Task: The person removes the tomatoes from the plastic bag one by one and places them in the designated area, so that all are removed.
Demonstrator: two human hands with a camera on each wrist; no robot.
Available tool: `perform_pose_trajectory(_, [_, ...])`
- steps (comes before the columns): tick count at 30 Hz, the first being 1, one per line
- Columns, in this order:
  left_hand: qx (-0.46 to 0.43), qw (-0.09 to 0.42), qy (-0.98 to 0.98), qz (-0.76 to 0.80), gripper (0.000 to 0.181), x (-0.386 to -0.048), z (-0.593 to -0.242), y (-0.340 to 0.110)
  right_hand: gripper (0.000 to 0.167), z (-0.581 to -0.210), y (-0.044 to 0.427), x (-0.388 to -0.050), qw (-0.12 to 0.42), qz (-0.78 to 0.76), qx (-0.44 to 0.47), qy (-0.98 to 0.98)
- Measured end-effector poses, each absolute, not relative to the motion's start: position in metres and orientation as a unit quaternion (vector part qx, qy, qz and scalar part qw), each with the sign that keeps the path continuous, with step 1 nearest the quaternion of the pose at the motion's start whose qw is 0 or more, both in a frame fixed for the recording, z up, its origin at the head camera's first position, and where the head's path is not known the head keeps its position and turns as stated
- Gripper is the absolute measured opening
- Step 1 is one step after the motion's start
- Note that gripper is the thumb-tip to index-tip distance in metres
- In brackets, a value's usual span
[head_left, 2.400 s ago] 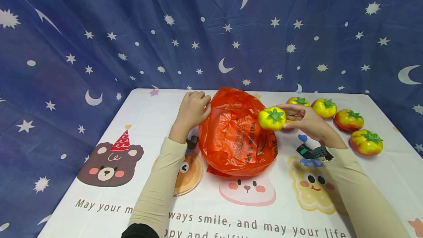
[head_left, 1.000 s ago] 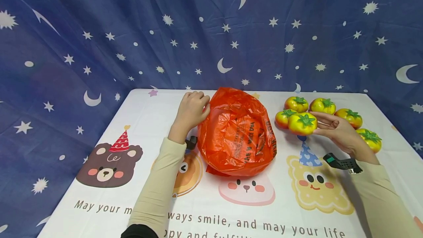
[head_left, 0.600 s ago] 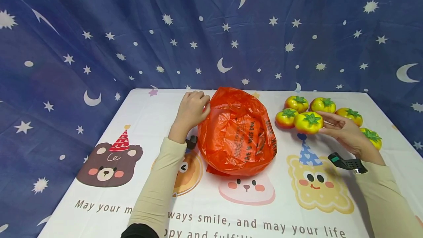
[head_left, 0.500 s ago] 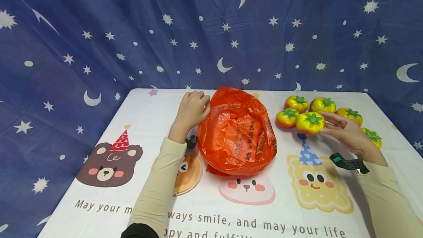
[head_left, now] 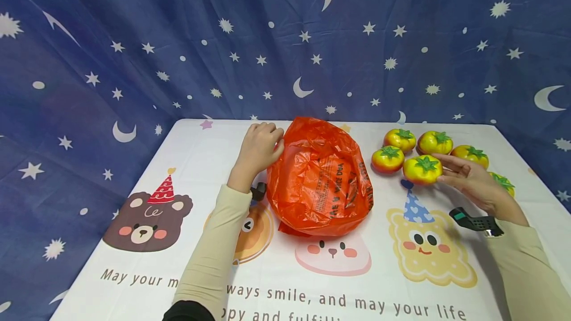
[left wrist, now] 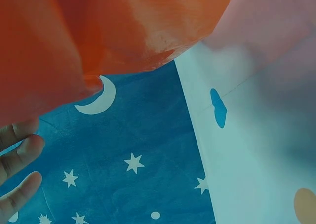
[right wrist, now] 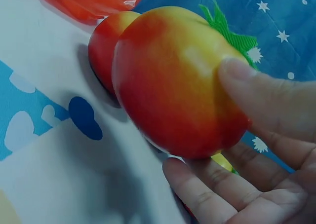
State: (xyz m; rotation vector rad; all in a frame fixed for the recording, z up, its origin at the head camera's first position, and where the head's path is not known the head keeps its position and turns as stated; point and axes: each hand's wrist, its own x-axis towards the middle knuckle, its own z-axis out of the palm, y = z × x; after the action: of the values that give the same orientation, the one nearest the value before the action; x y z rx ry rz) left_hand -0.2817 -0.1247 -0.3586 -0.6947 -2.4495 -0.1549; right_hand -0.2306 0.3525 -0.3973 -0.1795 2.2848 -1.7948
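A red plastic bag (head_left: 321, 187) with black print stands with its mouth spread in the middle of the table. My left hand (head_left: 260, 146) grips the bag's rim on the left side; in the left wrist view the fingers (left wrist: 22, 157) show beneath the red film (left wrist: 123, 31). To the right of the bag, my right hand (head_left: 475, 182) holds a yellow-and-red tomato (head_left: 423, 169) with a green leafy top. The right wrist view shows the thumb (right wrist: 276, 98) pressing on that tomato (right wrist: 173, 86). Whether its underside touches the table cannot be told.
Several similar tomatoes lie around it: one (head_left: 387, 159) just left, others (head_left: 399, 140) (head_left: 434, 142) behind, and another (head_left: 470, 156) beyond my right hand. A tomato (head_left: 502, 184) is partly hidden by that hand. A blue starry curtain (head_left: 285, 63) hangs behind the white printed tablecloth (head_left: 147, 281).
My right hand has carried the tomato from over the bag's right edge rightward to the other tomatoes, then slightly right and down. My left hand stays on the bag's rim.
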Motion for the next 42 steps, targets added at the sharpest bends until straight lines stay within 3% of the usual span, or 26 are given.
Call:
perform_pose_trajectory(12, [-0.259, 0.293, -0.918, -0.058, 0.013, -0.281, -0.357, -0.126, 0.070, -0.407, 0.355, -0.238, 0.120, -0.500, -0.032, 0.857])
perform_pose_trajectory(21, [-0.256, 0.285, -0.922, -0.058, 0.013, -0.282, -0.358, -0.126, 0.065, -0.413, 0.357, -0.240, 0.135, -0.521, -0.035, 0.842])
perform_pose_trajectory(42, [-0.256, 0.286, -0.921, -0.060, 0.012, -0.283, -0.358, -0.127, 0.072, -0.412, 0.360, -0.242, 0.144, -0.514, -0.041, 0.844])
